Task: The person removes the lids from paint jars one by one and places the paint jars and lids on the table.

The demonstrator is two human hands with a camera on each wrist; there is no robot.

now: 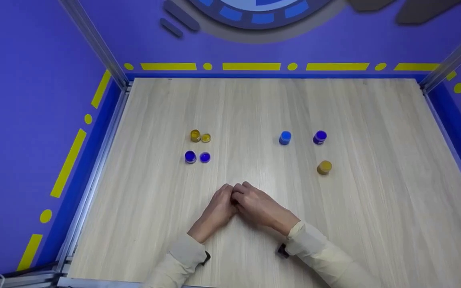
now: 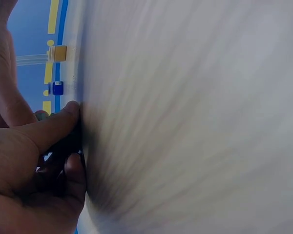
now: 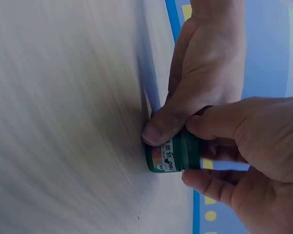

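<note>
Both hands meet over the near middle of the wooden table. A small green paint jar [image 3: 170, 158] with a printed label is between them, lying close to the tabletop in the right wrist view. My left hand [image 1: 219, 205] holds the labelled body, its thumb [image 3: 156, 131] pressed on the side. The fingers and thumb of my right hand [image 1: 257, 206] grip the green lid [image 3: 189, 148] at the other end. From the head view the jar is hidden behind the fingers. The left wrist view shows it only as a dark shape [image 2: 71, 141] between the fingers.
Beyond the hands at left stand an open yellow jar [image 1: 195, 136] beside its lid [image 1: 206, 138], and an open dark blue jar [image 1: 190, 157] beside its lid [image 1: 205, 157]. At right stand capped light blue [image 1: 285, 138], dark blue [image 1: 319, 137] and yellow [image 1: 324, 167] jars. Blue panels [image 1: 254, 52] border the table.
</note>
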